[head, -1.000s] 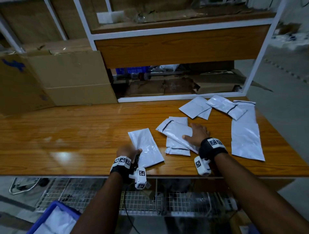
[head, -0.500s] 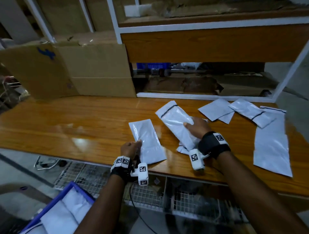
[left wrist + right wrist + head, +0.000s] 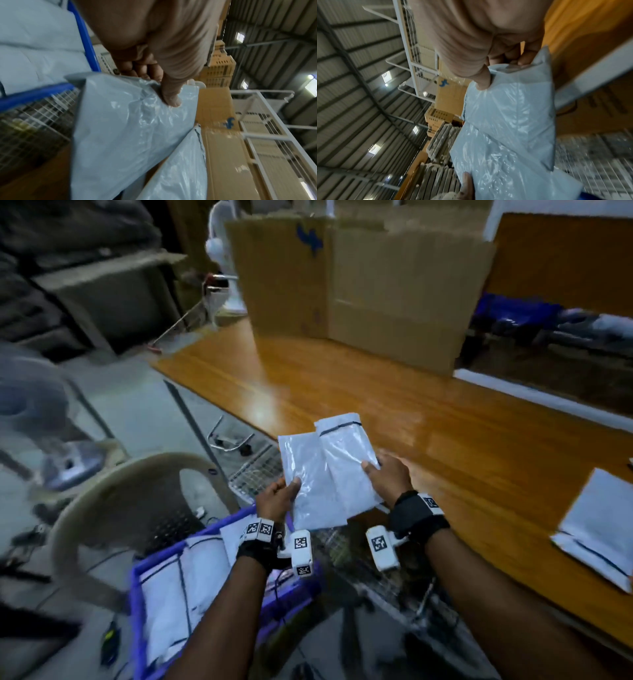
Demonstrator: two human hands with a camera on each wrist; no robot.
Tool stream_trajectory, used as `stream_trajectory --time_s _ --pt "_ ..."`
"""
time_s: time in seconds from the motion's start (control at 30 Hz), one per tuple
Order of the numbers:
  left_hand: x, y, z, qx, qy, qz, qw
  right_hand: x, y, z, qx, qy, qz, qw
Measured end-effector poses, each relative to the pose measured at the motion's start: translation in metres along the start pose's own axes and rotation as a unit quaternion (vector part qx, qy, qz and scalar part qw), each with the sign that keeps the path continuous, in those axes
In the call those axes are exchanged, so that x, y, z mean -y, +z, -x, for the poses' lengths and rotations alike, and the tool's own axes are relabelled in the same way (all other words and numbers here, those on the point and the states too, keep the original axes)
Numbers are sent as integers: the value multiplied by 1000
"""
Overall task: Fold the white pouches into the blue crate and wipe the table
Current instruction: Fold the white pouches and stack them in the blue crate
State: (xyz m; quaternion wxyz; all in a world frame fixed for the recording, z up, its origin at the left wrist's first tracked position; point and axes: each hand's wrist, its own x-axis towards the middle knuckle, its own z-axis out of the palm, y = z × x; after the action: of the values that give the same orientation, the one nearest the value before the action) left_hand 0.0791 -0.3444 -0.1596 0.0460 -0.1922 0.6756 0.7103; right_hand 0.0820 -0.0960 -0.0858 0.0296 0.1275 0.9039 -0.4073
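Observation:
Two white pouches are lifted off the wooden table (image 3: 462, 446) at its near-left edge, overlapping each other. My left hand (image 3: 279, 496) pinches the left pouch (image 3: 308, 474) with thumb on top; the left wrist view shows that pouch (image 3: 130, 128) under my thumb. My right hand (image 3: 387, 477) grips the right pouch (image 3: 346, 460), which has a dark strip near its far end and appears in the right wrist view (image 3: 513, 115) too. The blue crate (image 3: 137, 604) stands below the table edge at lower left and has white pouches (image 3: 178, 587) in it. Another pouch (image 3: 599, 525) lies on the table at right.
A large cardboard box (image 3: 359, 289) stands at the table's far side. A beige plastic chair (image 3: 137, 491) is left of the crate, with a wire rack (image 3: 253, 470) under the table edge and a fan (image 3: 30, 405) at far left.
Both hands have lifted their pouches off the table and carried them left, over the table's edge above the crate. My view has swung left, so the crate and chair show.

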Motion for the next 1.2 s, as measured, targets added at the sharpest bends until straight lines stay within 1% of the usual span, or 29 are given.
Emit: stream_trajectory --time_s 0.07,0.2,0.23,0.3,0.37,0.47,0.57,0.67,0.8,0.87,0.93,1.0,1.07,1.1,1.13,1.17,1.2 --pt "9 -44 -8 -27 -27 23 999 15 42 -9 20 -4 -11 1000" --pt "37 -133 -24 -119 -65 6 991 39 107 -18 42 -22 11 999" --pt "46 -153 -28 -141 -71 -8 987 42 122 -20 48 -25 6 999" --pt "61 -191 -31 -174 -86 -93 977 43 151 -24 62 -26 6 998" --pt "75 -220 -34 -175 -109 -197 959 40 180 -25 79 -18 17 997" --pt "99 -245 -43 -125 -151 -317 928 32 222 -31 120 14 22 992" --pt "127 -251 -53 -90 -173 -386 902 12 264 -39 160 47 47 985" --pt "149 -242 -64 -58 -184 -403 895 -14 302 -45 195 75 89 974" --pt "176 -226 -80 -40 -199 -392 897 -48 340 -51 219 110 128 961" --pt "195 -222 -85 -71 -207 -362 906 -61 352 -52 221 106 142 959" --pt "205 -218 -85 -120 -202 -324 916 -68 356 -49 209 89 139 964" --pt "201 -214 -79 -151 -186 -303 922 -68 355 -44 182 61 148 970" --pt "193 -210 -71 -182 -131 -281 933 -61 349 -37 139 9 197 970" --pt "191 -209 -69 -185 -95 -292 934 -57 347 -34 119 -34 225 966" --pt "190 -209 -68 -176 -59 -324 928 -54 346 -32 120 -76 250 958" --pt "190 -208 -68 -154 -26 -371 915 -50 346 -30 143 -113 268 946" --pt "189 -206 -69 -120 -3 -423 898 -47 349 -28 185 -134 283 932"
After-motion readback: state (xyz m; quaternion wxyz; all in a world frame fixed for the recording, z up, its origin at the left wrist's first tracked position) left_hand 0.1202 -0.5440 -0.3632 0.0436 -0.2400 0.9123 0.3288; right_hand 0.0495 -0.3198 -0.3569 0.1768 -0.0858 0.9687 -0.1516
